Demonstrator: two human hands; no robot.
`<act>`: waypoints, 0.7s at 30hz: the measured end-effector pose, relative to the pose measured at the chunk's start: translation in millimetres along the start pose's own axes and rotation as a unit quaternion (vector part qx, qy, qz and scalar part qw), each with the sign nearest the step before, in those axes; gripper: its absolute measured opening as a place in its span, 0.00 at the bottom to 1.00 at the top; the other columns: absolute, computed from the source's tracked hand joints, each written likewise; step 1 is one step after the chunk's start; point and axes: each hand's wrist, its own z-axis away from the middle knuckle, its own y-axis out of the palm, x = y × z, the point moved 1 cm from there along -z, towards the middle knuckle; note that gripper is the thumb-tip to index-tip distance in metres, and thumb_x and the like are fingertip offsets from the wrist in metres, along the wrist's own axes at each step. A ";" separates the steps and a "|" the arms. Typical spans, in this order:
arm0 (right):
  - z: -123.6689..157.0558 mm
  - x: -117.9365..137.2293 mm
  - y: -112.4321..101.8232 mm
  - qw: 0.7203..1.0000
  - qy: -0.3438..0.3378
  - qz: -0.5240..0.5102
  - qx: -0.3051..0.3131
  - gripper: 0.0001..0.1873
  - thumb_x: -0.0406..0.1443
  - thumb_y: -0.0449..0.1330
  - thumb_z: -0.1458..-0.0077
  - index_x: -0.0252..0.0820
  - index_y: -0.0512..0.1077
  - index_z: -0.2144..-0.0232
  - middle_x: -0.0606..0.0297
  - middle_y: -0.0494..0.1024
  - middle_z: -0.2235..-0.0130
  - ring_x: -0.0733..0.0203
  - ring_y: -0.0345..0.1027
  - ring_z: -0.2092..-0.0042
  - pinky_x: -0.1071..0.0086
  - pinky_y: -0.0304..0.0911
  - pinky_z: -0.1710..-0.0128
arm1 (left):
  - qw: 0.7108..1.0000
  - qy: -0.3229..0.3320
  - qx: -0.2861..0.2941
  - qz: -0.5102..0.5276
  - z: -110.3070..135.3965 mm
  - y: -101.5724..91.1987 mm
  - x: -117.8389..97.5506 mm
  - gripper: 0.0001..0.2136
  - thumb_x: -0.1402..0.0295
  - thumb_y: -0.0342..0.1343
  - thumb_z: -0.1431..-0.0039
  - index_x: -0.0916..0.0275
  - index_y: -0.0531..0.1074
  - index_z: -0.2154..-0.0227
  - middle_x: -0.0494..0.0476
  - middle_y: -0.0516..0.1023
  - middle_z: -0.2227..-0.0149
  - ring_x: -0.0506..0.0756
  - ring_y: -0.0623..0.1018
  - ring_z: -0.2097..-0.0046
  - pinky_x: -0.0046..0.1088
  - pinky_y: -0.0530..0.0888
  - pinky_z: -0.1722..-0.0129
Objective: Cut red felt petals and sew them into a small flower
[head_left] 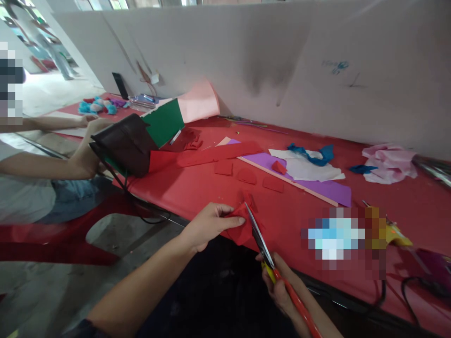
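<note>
My left hand (214, 223) pinches a small piece of red fabric (240, 233) above the near edge of the table. In my right hand (282, 284) is a pair of scissors (260, 237) with red and yellow handles, its blades against the fabric. Beyond my hands lie small cut red pieces: a squarish one (223, 168), a rounded one (246, 176) and another rounded one (273, 184). A long red strip (221, 154) stretches behind them. How far the blades are apart is hard to make out.
Purple sheet (327, 188), white cloth (310, 166) and pink cloth (389, 164) lie on the right. A dark brown bag (123, 143) and green board (165, 123) stand left, beside a seated person's arm (66, 164). A yellow-handled tool (398, 234) lies at right. A pale wall (211, 56) backs the table.
</note>
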 end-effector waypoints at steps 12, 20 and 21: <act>3.8 8.8 -7.1 1.000 -0.006 0.013 0.011 0.31 0.59 0.48 0.47 0.41 0.65 0.56 0.72 0.57 0.78 0.69 0.47 0.79 0.72 0.46 0.81 | 0.999 0.008 0.047 0.005 1.8 0.3 -3.1 0.06 0.67 0.63 0.53 0.64 0.79 0.73 0.56 0.80 0.71 0.52 0.77 0.69 0.30 0.71 0.62; -12.1 21.6 -16.4 0.997 -0.002 0.076 0.023 0.31 0.60 0.48 0.47 0.42 0.66 0.58 0.74 0.50 0.80 0.69 0.42 0.80 0.72 0.39 0.81 | 0.998 -0.025 0.058 0.017 -17.4 -11.6 -7.2 0.09 0.66 0.66 0.57 0.64 0.79 0.71 0.58 0.81 0.70 0.52 0.78 0.69 0.28 0.72 0.63; -15.3 25.3 -17.3 0.996 -0.002 0.085 0.024 0.30 0.59 0.47 0.47 0.42 0.66 0.58 0.74 0.50 0.80 0.69 0.42 0.80 0.72 0.38 0.82 | 0.998 -0.034 0.053 0.016 -21.7 -14.4 -7.7 0.10 0.66 0.67 0.58 0.64 0.79 0.72 0.58 0.81 0.70 0.52 0.78 0.70 0.28 0.72 0.64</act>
